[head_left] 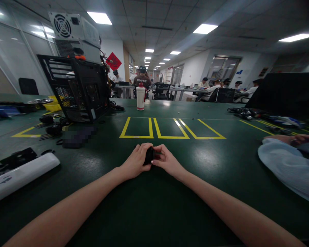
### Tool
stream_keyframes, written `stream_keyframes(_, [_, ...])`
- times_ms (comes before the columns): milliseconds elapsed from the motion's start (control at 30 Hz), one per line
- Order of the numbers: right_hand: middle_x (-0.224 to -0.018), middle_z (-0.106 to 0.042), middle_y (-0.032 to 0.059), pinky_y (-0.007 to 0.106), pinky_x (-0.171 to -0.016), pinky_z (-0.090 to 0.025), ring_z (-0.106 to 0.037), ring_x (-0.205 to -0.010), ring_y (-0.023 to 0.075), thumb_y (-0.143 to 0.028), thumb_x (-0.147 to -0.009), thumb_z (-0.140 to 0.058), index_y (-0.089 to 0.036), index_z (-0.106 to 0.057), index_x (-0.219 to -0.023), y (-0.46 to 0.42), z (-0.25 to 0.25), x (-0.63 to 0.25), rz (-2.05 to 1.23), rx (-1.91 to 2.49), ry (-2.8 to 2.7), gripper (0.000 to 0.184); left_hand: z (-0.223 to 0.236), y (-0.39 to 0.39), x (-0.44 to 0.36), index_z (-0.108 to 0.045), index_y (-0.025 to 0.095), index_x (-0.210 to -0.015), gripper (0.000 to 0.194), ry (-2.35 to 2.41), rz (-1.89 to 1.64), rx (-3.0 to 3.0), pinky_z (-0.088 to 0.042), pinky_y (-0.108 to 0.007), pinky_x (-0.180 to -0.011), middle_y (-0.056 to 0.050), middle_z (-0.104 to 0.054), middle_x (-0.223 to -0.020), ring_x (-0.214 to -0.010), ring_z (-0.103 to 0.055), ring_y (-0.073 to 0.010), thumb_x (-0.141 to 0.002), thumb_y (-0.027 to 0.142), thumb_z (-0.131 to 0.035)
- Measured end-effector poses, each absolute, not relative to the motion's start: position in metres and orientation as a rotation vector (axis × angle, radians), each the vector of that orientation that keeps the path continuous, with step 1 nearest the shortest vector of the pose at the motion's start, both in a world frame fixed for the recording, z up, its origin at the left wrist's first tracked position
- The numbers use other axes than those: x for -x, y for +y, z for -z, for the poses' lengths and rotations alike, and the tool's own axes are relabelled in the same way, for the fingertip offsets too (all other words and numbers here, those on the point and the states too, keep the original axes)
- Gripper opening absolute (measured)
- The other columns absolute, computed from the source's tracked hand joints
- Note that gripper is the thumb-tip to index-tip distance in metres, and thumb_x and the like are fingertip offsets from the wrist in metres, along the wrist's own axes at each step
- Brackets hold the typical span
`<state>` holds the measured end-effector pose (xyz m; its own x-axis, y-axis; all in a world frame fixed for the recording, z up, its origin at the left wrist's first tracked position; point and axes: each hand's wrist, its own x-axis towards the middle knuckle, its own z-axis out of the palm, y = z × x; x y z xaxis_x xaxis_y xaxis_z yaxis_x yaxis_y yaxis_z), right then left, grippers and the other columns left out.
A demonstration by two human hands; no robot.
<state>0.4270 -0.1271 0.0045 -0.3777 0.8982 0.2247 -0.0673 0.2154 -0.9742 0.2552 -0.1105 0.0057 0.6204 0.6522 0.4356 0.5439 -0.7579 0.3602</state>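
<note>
Just above the green tabletop [149, 209], both hands meet around a small black object [149, 156] whose kind I cannot make out. My left hand [136, 159] wraps over its left side, thumb below and fingers on top. From the right, my right hand [167, 160] pinches its edge between thumb and fingers. Much of the object is covered by the fingers. Beyond the hands, three yellow tape outlines [171, 137] mark the table surface.
An open black computer case [90, 89] with power supplies stacked on it stands at left. A white long casing [26, 175] lies nearer. A white bottle [140, 98] stands at the back. Another person's sleeved arm [285, 164] rests at right, near cables [243, 112].
</note>
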Motion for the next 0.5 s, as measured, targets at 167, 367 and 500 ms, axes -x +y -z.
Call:
stream_keyframes(167, [-0.097,-0.052,0.0010,0.035,-0.084,-0.043,-0.054,-0.094,0.0159,-0.023,-0.071,-0.058,-0.022,-0.048,-0.091,-0.1278,-0.0037,-0.4256,-1.279,0.856,-1.559,0.023,-0.0056,-0.1097,-0.2558,-0.022,0.021,-0.121,0.064,0.997,-0.828,-2.645,-0.038,-0.041,-0.084,-0.008,-0.038,-0.117,-0.100,-0.042,-0.0234,-0.068,0.021,-0.058])
stream_keyframes(367, [-0.101,-0.052,0.0036,0.037,-0.086,-0.042,-0.053,-0.096,0.0174,-0.021,-0.070,-0.059,-0.021,-0.046,-0.099,-0.1266,-0.0043,-0.4271,-1.273,0.930,-1.545,0.032,-0.0073,-0.1114,-0.2557,-0.023,0.023,-0.120,0.063,0.992,-0.837,-2.637,-0.039,-0.042,-0.082,-0.008,-0.040,-0.116,-0.098,-0.044,-0.0233,-0.068,0.021,-0.058])
stream_keyframes(500, [-0.102,-0.052,0.0017,0.037,-0.088,-0.041,-0.052,-0.100,0.0172,-0.017,-0.065,-0.063,-0.022,-0.045,-0.095,-0.1271,-0.0036,-0.4270,-1.315,0.836,-1.556,0.035,-0.0070,-0.1114,-0.2554,-0.023,0.022,-0.121,0.064,0.989,-0.837,-2.651,-0.039,-0.042,-0.083,-0.008,-0.039,-0.116,-0.099,-0.043,-0.0235,-0.068,0.020,-0.058])
